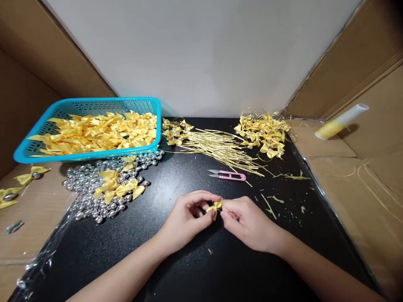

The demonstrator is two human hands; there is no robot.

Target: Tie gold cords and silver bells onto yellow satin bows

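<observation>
Both my hands meet low over the middle of the black table top [189,268]. A small yellow ribbon bow [215,207] sits between them. My left hand [185,218] pinches it from the left with thumb and forefinger. My right hand [248,222] pinches it from the right, fingers curled. Pink thread snips [228,175] lie just beyond my hands. A bundle of gold wire ties [220,149] lies farther back.
A turquoise basket [159,121] full of yellow bows stands at the back left. Silver beads [91,193] with a few bows on them spread in front of it. Finished bows [264,134] are piled at the back right. Cardboard walls flank the table; a yellow-and-white tube [341,121] lies on the right.
</observation>
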